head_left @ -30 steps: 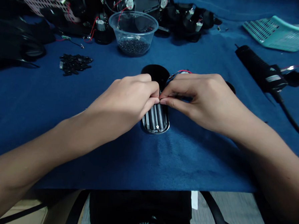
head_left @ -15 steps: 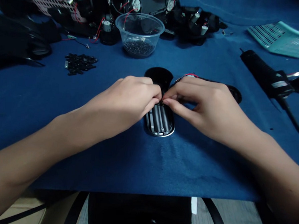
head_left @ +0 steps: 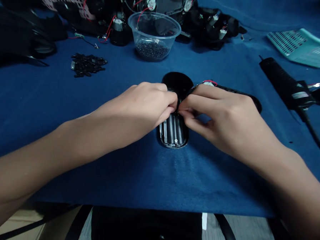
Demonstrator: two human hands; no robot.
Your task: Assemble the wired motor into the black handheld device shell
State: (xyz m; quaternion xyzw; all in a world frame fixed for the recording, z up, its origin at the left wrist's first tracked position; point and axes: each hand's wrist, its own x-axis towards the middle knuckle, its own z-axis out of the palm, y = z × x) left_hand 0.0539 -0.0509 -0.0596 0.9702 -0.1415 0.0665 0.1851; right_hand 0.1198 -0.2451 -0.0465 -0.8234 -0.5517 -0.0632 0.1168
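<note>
A black plastic casing [head_left: 174,133] lies on the blue cloth in front of me; its lower half shows long grooves and a shiny rim, and its upper end is a dark rounded part [head_left: 176,81]. My left hand [head_left: 152,101] is closed, its fingers curled at the casing's narrow middle. Opposite it, my right hand [head_left: 222,107] pinches at the same spot, thumb and forefinger together. Whatever the fingertips hold is hidden or too small to name. Behind the right hand, partly covered, lies another black shell [head_left: 256,103] with a red wire [head_left: 210,81].
A clear bowl [head_left: 154,32] of tiny dark pieces, probably screws, stands farther back. Left of it sits a heap of small black parts [head_left: 88,64]. On the right lie a black corded tool [head_left: 281,81] and a teal basket [head_left: 305,49]. Black housings with wires [head_left: 171,7] line the back.
The view has shifted slightly, so the casing and both hands appear a little farther right. Both hands stay at the casing's middle, with the right fingertips slightly lower and more bent.
</note>
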